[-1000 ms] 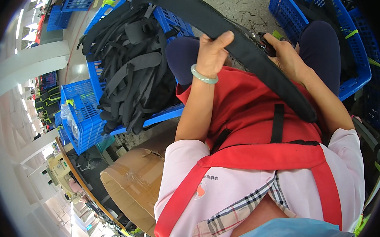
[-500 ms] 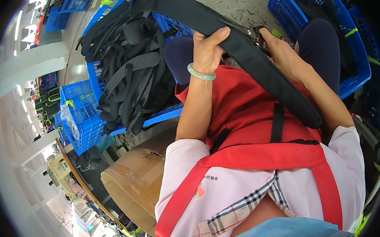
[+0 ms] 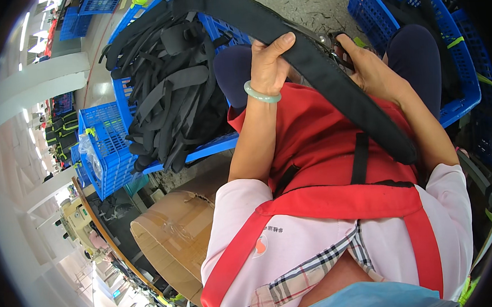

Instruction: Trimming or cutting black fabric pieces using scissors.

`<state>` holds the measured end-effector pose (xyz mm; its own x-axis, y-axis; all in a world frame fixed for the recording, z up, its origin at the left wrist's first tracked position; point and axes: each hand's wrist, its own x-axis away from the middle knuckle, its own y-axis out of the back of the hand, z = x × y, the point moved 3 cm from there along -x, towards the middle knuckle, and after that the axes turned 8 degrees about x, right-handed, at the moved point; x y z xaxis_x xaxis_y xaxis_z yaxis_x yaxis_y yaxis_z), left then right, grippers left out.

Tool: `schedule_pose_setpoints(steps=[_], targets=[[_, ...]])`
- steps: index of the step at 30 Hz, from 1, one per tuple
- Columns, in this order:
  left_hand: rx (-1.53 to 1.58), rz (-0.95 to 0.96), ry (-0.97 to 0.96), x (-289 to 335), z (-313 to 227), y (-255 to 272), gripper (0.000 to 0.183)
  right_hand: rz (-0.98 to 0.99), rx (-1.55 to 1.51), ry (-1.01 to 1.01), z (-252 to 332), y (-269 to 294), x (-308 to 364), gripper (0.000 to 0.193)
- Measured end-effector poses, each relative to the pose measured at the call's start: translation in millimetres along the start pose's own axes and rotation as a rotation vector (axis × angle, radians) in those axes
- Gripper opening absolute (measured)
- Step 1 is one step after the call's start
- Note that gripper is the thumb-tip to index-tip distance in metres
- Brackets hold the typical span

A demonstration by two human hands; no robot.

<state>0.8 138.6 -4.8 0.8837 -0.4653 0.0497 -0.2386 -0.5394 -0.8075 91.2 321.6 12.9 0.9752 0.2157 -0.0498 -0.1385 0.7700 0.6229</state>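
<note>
A long black padded strap [image 3: 331, 77] runs from the heap in the blue basket across my lap, its rounded end lying over the red apron [image 3: 312, 133]. My left hand [image 3: 270, 66], with a pale green bangle at the wrist, grips the strap near its middle, thumb on top and fingers underneath. On the strap's other side, my right hand [image 3: 372, 69] is closed around a pair of scissors [image 3: 342, 55] with dark handles. Their metal part lies close to the strap's edge; the blade tips are hard to make out.
A blue plastic basket [image 3: 188, 156] heaped with black straps [image 3: 170, 96] stands to the left. Another blue basket [image 3: 372, 8] with black pieces sits at the right, by my knee. A cardboard box [image 3: 175, 229] is at the lower left, near a sewing machine [image 3: 77, 218].
Both hands and the strap have barely shifted. The scissors and the fingers of my right hand have turned slightly beside the strap's edge.
</note>
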Motion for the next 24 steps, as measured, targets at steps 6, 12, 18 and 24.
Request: schedule_pose_setpoints(steps=[6,12,18,24], targets=[[0.043,0.044,0.033,2,2,-3,0.018,0.074,0.082,-0.044,8,7,-1,0.045],[0.066,0.015,0.019,3,4,-5,0.019,0.019,0.057,-0.034,-8,-5,-2,0.033],[0.013,0.112,0.066,3,9,-2,0.022,-0.009,0.045,-0.043,-3,-3,-3,0.028],[0.102,0.037,0.057,-6,-9,5,0.018,-0.017,0.063,-0.068,-5,-1,-3,0.029]])
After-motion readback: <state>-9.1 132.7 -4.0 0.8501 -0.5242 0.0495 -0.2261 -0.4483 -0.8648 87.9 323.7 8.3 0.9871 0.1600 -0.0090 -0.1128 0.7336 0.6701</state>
